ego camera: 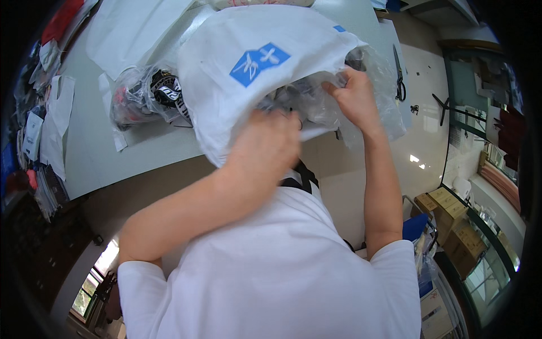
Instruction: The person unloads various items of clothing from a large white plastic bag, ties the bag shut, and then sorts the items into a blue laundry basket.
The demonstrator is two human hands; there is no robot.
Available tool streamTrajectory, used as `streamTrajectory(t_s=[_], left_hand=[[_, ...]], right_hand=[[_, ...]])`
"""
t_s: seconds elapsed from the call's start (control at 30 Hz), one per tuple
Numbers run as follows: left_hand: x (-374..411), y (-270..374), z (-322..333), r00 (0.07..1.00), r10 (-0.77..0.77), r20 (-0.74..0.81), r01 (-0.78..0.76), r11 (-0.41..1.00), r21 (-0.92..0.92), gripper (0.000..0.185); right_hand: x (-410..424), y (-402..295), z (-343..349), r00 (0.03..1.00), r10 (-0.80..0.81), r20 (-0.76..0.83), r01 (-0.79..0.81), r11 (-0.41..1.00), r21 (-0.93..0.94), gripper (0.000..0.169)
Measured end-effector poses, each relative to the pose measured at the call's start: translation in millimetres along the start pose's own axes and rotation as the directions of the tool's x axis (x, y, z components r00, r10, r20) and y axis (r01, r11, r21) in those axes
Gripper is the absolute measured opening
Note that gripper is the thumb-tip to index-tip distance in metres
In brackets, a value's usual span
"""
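A large white sack with a blue printed patch point(220, 46) lies on the table's near edge, its mouth towards me. My right hand point(350, 95) pinches the rim of the mouth on the right, beside crumpled clear plastic point(387, 104). My left hand point(269, 140), blurred, is at the lower side of the mouth; its fingertips are hidden, and whether it holds anything cannot be told. Inside the mouth, clear plastic wrapping point(311, 95) shows around dark contents. Left of the sack lies a clear plastic bag of coiled black printed straps and reddish items point(135, 97).
Black-handled scissors point(399, 80) lie at the table's right side. White sheet material point(127, 34) spreads at the back left. Bagged goods and white strips point(57, 123) crowd the left edge. Cardboard boxes point(463, 243) and a blue chair back point(415, 227) stand low on the right.
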State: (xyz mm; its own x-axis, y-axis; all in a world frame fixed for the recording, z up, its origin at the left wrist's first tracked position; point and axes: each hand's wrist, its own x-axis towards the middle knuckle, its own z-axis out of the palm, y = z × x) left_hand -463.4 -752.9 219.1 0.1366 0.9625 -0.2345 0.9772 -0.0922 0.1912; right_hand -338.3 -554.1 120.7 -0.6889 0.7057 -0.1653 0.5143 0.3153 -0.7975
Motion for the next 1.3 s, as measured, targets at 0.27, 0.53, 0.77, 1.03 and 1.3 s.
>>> streamTrajectory(t_s=[0.27, 0.53, 0.77, 1.03, 1.3], left_hand=[[-26.8, -22.3, 10.4, 0.874, 0.029, 0.486, 0.023, 0.995, -0.102, 0.023], [32.3, -27.4, 70.0, 0.999, 0.008, -0.052, -0.008, 1.0, 0.001, 0.015], [8.3, -45.6, 65.7, 0.808, -0.173, 0.563, 0.175, 0.983, 0.052, 0.013], [12.8, -54.6, 60.8, 0.948, -0.063, 0.311, 0.029, 0.993, 0.115, 0.027], [26.9, -71.1, 107.5, 0.931, 0.025, 0.364, 0.031, 0.988, -0.149, 0.025]], right_hand=[[21.1, -1.3, -20.0, 0.999, 0.042, -0.033, -0.038, 0.991, 0.128, 0.023], [43.5, -21.4, -35.9, 0.997, -0.048, -0.065, 0.039, 0.989, -0.143, 0.023], [47.6, 2.7, -37.1, 0.99, -0.026, -0.135, 0.013, 0.995, -0.094, 0.023], [47.0, -1.2, -39.1, 0.993, 0.064, -0.095, -0.07, 0.996, -0.058, 0.025], [65.9, -2.4, -62.4, 0.967, 0.253, 0.041, -0.251, 0.898, 0.361, 0.025]])
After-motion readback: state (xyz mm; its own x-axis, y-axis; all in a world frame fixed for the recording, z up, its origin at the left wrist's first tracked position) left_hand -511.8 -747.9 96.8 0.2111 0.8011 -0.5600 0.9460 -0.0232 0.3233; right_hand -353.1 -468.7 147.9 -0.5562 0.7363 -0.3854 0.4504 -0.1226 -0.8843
